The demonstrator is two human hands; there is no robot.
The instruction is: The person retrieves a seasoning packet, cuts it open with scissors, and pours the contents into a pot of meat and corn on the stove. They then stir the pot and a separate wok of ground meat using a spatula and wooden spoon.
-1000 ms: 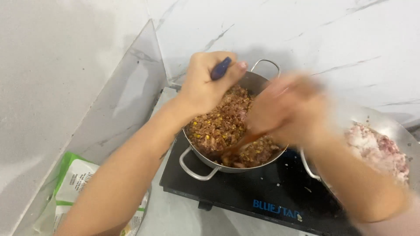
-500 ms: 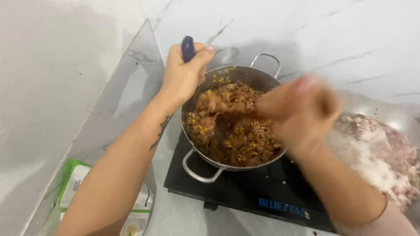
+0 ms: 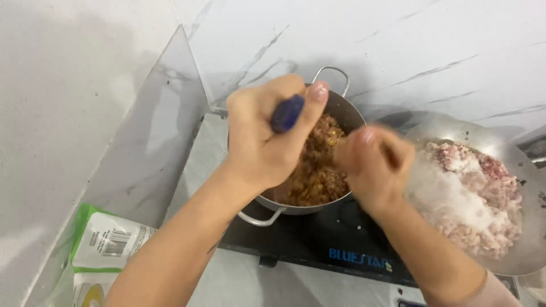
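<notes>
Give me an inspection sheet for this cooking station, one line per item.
Surface: black cooktop on a pale marble-look counter.
Job's things: steel pot with two loop handles, holding brown chopped food; blue handle.
Clutter: steel pan of pinkish minced meat at right; green-and-white packet at lower left.
Hands: left hand closed on the blue handle above the pot; right hand blurred over the pot, its grip unclear.
Cables: nothing seen.
Surroundings: white veined wall; clear panel standing at left.
</notes>
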